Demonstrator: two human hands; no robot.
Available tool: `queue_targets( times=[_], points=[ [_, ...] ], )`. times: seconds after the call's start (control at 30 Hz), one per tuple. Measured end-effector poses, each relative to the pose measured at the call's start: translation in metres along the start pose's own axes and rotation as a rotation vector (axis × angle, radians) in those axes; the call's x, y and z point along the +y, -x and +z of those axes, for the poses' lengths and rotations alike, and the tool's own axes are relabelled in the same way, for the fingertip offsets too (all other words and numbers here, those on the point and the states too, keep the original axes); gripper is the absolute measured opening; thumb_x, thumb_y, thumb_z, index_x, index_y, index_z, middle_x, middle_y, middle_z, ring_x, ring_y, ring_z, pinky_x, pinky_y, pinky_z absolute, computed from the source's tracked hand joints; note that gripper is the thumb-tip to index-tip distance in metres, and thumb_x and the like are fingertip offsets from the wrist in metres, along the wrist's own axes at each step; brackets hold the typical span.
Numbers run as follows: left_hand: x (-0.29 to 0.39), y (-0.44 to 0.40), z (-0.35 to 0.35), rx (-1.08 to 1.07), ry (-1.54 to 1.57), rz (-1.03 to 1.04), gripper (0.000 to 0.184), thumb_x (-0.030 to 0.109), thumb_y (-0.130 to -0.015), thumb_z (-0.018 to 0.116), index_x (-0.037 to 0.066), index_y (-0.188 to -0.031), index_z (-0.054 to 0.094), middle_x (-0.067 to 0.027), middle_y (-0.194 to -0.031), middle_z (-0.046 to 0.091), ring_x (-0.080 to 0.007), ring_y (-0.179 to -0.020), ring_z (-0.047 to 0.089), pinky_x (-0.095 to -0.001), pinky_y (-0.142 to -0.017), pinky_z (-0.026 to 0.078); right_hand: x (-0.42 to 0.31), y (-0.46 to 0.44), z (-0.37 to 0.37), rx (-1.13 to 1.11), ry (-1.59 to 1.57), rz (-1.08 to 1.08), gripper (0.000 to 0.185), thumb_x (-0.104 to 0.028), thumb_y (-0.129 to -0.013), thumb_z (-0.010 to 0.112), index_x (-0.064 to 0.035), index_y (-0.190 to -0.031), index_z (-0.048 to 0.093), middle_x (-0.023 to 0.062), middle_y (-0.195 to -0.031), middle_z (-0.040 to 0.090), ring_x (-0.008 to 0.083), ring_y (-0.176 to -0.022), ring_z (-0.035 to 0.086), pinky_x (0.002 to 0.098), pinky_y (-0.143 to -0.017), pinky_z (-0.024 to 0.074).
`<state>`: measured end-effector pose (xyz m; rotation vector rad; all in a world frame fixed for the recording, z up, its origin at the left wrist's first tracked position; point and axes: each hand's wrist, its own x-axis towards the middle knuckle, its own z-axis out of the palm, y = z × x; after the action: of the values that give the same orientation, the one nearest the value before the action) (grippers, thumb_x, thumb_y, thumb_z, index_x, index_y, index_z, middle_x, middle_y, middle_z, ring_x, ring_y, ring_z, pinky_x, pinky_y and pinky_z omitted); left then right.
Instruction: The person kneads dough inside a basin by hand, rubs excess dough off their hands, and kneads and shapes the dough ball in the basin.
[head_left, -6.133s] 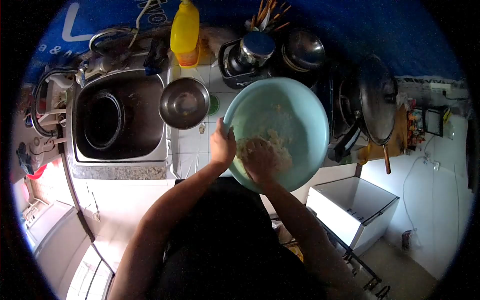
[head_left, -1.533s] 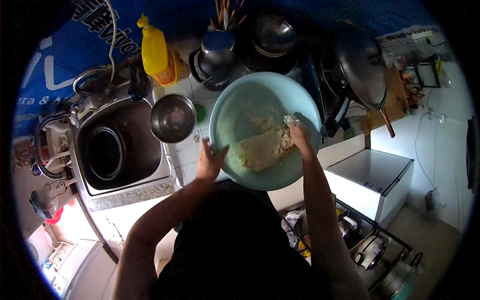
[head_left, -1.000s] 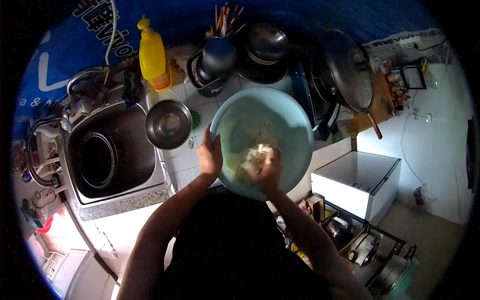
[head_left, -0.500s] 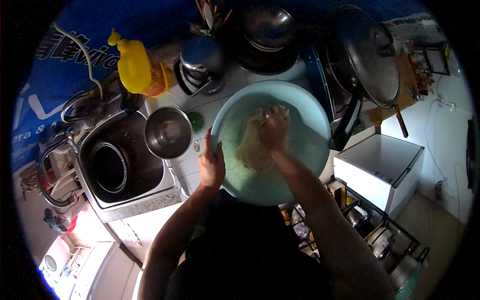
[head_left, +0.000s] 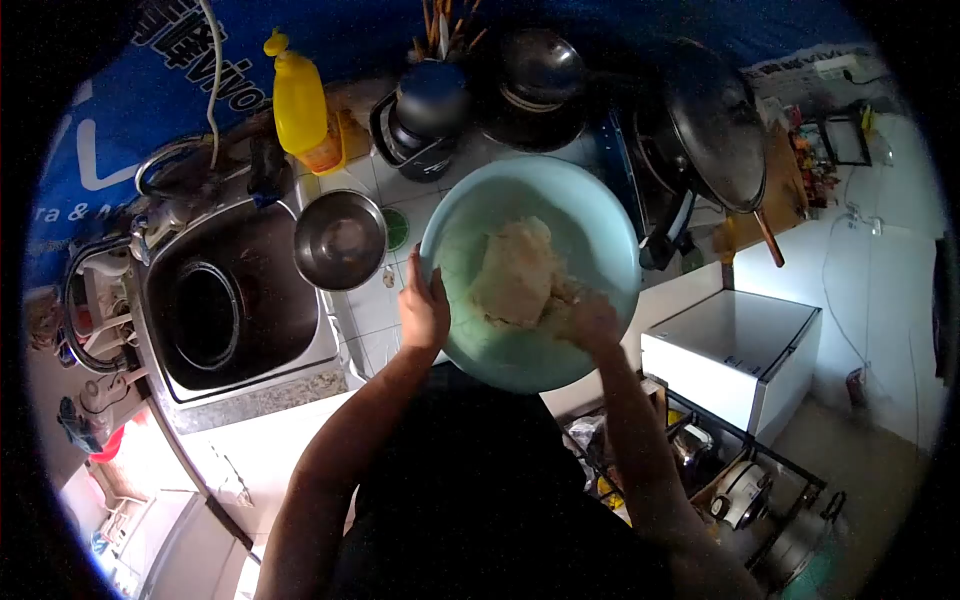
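Note:
A large pale blue-green bowl [head_left: 600,230] stands at the counter's front edge, with a lump of dough [head_left: 516,275] inside it. My left hand [head_left: 424,308] grips the bowl's left rim, thumb inside and fingers along the outer wall. Down in the bowl, at the dough's lower right side, my right hand [head_left: 592,322] touches crumbly bits of dough; its fingers are blurred and partly hidden. Left of the bowl sits a steel bowl [head_left: 340,240], and a green round thing [head_left: 396,229] lies between the two.
A sink [head_left: 320,345] holding a black round basin [head_left: 208,318] is at the left. Behind are a yellow bottle [head_left: 300,110], a dark appliance [head_left: 430,100] and a wok [head_left: 542,70]. A lidded pan [head_left: 715,130] is at the right, with a white chest [head_left: 735,345] below.
My right hand has moved from the top of the dough to its lower right side, uncovering the lump. The left hand stays at the rim. The camera view has shifted and turned slightly.

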<state>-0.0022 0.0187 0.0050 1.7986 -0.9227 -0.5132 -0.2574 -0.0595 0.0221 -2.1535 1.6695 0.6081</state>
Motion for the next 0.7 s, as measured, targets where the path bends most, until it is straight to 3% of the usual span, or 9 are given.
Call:
queue_targets(
  times=[0.07, 0.1, 0.17, 0.27, 0.4, 0.47, 0.6, 0.67, 0.7],
  points=[
    [0.004, -0.004, -0.002, -0.04, -0.013, -0.006, 0.041, 0.007, -0.085, 0.048, 0.001, -0.124, 0.037, -0.027, -0.078, 0.058, -0.0386, -0.067, 0.06, -0.0411, -0.057, 0.046, -0.011, 0.007, 0.038, 0.259, 0.467, -0.279, 0.035, -0.019, -0.083, 0.05, -0.0019, -0.114, 0.048, 0.0252, -0.107, 0.052, 0.0382, -0.094, 0.053, 0.0424, -0.079, 0.0436],
    [0.001, -0.003, -0.002, -0.049, -0.011, -0.004, 0.041, 0.007, -0.085, 0.048, 0.001, -0.124, 0.037, -0.027, -0.078, 0.058, -0.0386, -0.067, 0.06, -0.0411, -0.057, 0.046, -0.011, 0.002, 0.053, 0.257, 0.464, -0.271, 0.035, -0.019, -0.083, 0.05, -0.0019, -0.114, 0.048, 0.0252, -0.107, 0.052, 0.0382, -0.094, 0.053, 0.0424, -0.079, 0.0436],
    [-0.006, -0.003, 0.0, -0.052, 0.001, 0.098, 0.041, 0.007, -0.085, 0.048, 0.001, -0.124, 0.037, -0.0266, -0.075, 0.058, -0.0378, -0.065, 0.06, -0.0407, -0.057, 0.046, -0.007, -0.019, 0.081, 0.339, -0.098, -0.025, 0.035, -0.022, -0.081, 0.051, -0.0017, -0.11, 0.049, 0.0257, -0.107, 0.052, 0.0371, -0.093, 0.053, 0.0426, -0.078, 0.0441],
    [-0.003, -0.005, -0.006, -0.165, -0.031, -0.053, 0.043, 0.007, -0.085, 0.048, 0.0, -0.125, 0.036, -0.0262, -0.072, 0.057, -0.0376, -0.063, 0.059, -0.0404, -0.056, 0.045, 0.03, -0.078, 0.108, 0.579, -0.402, 0.111, 0.032, -0.025, -0.078, 0.055, -0.0009, -0.099, 0.054, 0.0242, -0.104, 0.054, 0.0347, -0.093, 0.054, 0.0426, -0.075, 0.0445],
    [-0.008, -0.004, -0.003, -0.155, -0.045, 0.014, 0.043, 0.008, -0.085, 0.049, -0.001, -0.125, 0.035, -0.0256, -0.07, 0.057, -0.0371, -0.062, 0.059, -0.0401, -0.056, 0.045, -0.007, -0.082, 0.024, 0.271, -0.42, 0.263, 0.031, -0.025, -0.078, 0.054, -0.0002, -0.097, 0.055, 0.0209, -0.098, 0.057, 0.0301, -0.091, 0.055, 0.0376, -0.074, 0.0445],
    [-0.015, -0.005, 0.0, -0.104, -0.075, 0.117, 0.044, 0.008, -0.084, 0.049, -0.001, -0.125, 0.035, -0.0249, -0.069, 0.057, -0.0372, -0.061, 0.059, -0.0404, -0.055, 0.045, -0.009, -0.082, 0.02, 0.087, -0.983, 0.166, 0.052, -0.048, -0.084, 0.045, -0.0015, -0.108, 0.05, 0.0172, -0.098, 0.052, 0.0316, -0.088, 0.051, 0.0406, -0.076, 0.0383],
    [-0.02, -0.012, 0.003, -0.087, -0.041, 0.148, 0.044, 0.008, -0.084, 0.05, 0.0, -0.125, 0.036, -0.0258, -0.071, 0.057, -0.0388, -0.063, 0.059, -0.042, -0.055, 0.045, -0.006, -0.102, 0.01, 0.005, -1.383, -0.216, 0.04, -0.033, -0.08, 0.053, -0.0027, -0.106, 0.055, 0.0061, -0.095, 0.059, 0.0169, -0.091, 0.055, 0.0288, -0.079, 0.0402],
    [-0.011, -0.015, -0.001, -0.162, -0.097, -0.014, 0.044, 0.008, -0.083, 0.051, 0.002, -0.124, 0.037, -0.0262, -0.073, 0.057, -0.0402, -0.063, 0.058, -0.0434, -0.055, 0.045, -0.023, -0.098, -0.011, -0.062, -1.584, 0.071, 0.052, -0.055, -0.077, 0.05, -0.0083, -0.101, 0.053, 0.0025, -0.08, 0.051, 0.0177, -0.074, 0.049, 0.0348, -0.067, 0.0371],
    [-0.008, -0.016, -0.001, -0.161, -0.1, -0.007, 0.044, 0.008, -0.083, 0.051, 0.002, -0.124, 0.037, -0.0262, -0.073, 0.057, -0.0402, -0.063, 0.058, -0.0434, -0.055, 0.045, -0.03, -0.105, -0.011, -0.059, -1.59, 0.066, 0.052, -0.055, -0.077, 0.05, -0.0083, -0.101, 0.053, 0.0025, -0.08, 0.051, 0.0177, -0.074, 0.049, 0.0348, -0.067, 0.0371]
  ],
)
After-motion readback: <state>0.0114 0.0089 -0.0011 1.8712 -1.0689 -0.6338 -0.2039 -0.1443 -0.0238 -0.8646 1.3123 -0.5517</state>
